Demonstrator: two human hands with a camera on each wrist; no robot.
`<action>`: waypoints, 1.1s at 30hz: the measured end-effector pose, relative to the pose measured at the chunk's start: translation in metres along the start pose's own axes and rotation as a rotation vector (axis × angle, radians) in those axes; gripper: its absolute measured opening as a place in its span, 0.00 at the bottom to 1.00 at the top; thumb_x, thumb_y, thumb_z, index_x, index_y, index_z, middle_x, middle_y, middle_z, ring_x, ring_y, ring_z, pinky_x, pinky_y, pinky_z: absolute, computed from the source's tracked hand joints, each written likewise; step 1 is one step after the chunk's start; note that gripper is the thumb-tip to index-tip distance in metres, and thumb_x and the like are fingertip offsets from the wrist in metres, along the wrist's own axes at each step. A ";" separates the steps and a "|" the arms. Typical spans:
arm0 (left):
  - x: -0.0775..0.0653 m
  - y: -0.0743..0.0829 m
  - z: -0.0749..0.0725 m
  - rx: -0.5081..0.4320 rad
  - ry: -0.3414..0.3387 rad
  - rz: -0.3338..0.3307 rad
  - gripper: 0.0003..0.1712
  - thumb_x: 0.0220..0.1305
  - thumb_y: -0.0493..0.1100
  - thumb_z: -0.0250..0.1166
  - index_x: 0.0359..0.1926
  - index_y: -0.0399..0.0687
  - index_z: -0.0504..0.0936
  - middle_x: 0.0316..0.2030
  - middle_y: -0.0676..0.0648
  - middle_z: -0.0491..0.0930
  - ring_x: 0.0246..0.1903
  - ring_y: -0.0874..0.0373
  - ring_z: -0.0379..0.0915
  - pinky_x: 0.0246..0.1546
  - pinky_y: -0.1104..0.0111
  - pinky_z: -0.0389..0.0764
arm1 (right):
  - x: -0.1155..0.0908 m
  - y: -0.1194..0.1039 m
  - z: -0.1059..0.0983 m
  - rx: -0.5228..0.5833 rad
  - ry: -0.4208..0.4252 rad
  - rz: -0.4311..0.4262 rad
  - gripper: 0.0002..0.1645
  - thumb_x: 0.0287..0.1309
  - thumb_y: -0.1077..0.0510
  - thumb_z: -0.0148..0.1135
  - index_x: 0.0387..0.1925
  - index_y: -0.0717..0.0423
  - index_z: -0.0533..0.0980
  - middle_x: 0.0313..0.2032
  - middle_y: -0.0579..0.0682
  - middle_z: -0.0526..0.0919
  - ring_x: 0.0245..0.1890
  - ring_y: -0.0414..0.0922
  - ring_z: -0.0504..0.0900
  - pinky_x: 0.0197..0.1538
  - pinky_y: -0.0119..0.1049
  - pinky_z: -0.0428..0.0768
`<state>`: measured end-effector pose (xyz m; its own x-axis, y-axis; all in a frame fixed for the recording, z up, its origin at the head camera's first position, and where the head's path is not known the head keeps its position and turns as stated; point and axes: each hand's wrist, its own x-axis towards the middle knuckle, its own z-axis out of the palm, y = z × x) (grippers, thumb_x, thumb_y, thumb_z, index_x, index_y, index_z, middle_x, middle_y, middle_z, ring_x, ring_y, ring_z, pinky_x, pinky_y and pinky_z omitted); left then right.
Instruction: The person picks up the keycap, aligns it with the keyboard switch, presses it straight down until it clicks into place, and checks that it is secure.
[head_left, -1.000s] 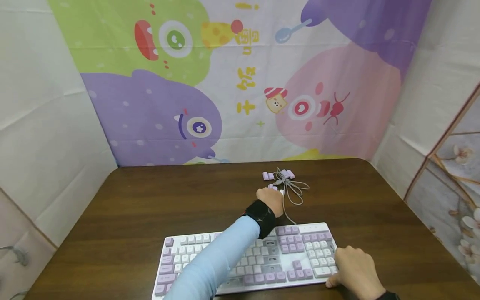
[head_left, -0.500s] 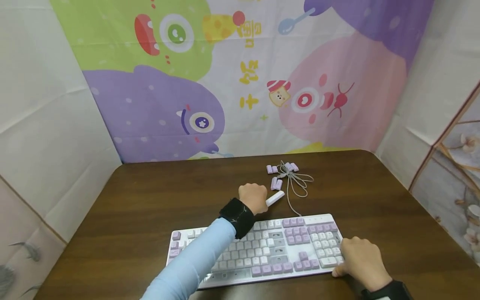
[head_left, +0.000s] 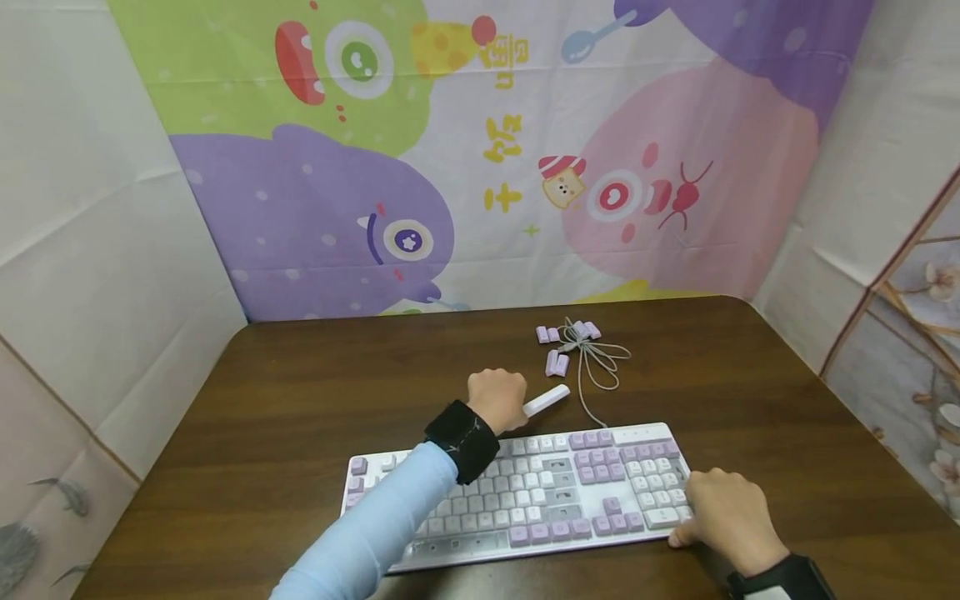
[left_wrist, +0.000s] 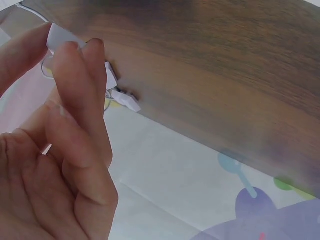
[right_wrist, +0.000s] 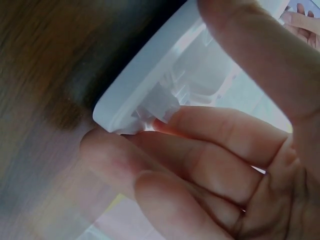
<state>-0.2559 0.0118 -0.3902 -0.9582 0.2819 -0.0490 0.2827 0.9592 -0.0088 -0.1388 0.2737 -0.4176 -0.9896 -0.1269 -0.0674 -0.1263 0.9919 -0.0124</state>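
In the head view, my left hand is just beyond the keyboard's back edge, holding a long white spacebar keycap that points right. The left wrist view shows the keycap pinched at the fingertips. A white-and-lilac keyboard lies on the table, partly hidden under the left forearm. Its spacebar slot is bare, as are several grey key spots left of the arrow keys. My right hand grips the keyboard's right end; in the right wrist view, its fingers curl under the white case.
Behind the keyboard lie several loose lilac keycaps, beside the keyboard's bundled grey cable. The brown wooden table ends at a cartoon-printed cloth. Pale cloth walls stand at both sides.
My left hand has drawn back left and towards the keyboard, away from the loose keycaps, bringing the white spacebar keycap into view. My right hand keeps its grip as the head view shifts.
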 end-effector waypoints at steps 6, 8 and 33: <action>-0.010 -0.010 0.000 0.015 -0.003 0.000 0.11 0.46 0.52 0.70 0.23 0.52 0.81 0.26 0.50 0.82 0.27 0.51 0.78 0.23 0.61 0.73 | -0.002 -0.002 0.000 0.012 0.019 0.001 0.29 0.16 0.40 0.78 0.14 0.54 0.72 0.17 0.51 0.75 0.19 0.48 0.75 0.20 0.43 0.68; -0.014 -0.013 0.000 0.016 -0.004 0.005 0.12 0.47 0.53 0.70 0.22 0.52 0.80 0.24 0.50 0.81 0.27 0.51 0.78 0.23 0.61 0.73 | -0.003 -0.003 0.000 0.016 0.025 0.001 0.29 0.15 0.41 0.78 0.13 0.53 0.71 0.17 0.51 0.75 0.19 0.48 0.75 0.20 0.44 0.68; -0.071 -0.054 0.003 -0.021 0.176 0.034 0.24 0.44 0.48 0.72 0.07 0.51 0.66 0.10 0.53 0.65 0.15 0.54 0.68 0.13 0.65 0.63 | -0.013 -0.009 -0.006 -0.004 0.028 -0.047 0.33 0.34 0.37 0.71 0.36 0.59 0.77 0.28 0.60 0.83 0.20 0.52 0.78 0.17 0.42 0.68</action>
<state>-0.2027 -0.0599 -0.3898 -0.9416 0.3117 0.1272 0.3154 0.9489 0.0103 -0.1254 0.2665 -0.4103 -0.9840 -0.1735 -0.0394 -0.1732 0.9848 -0.0112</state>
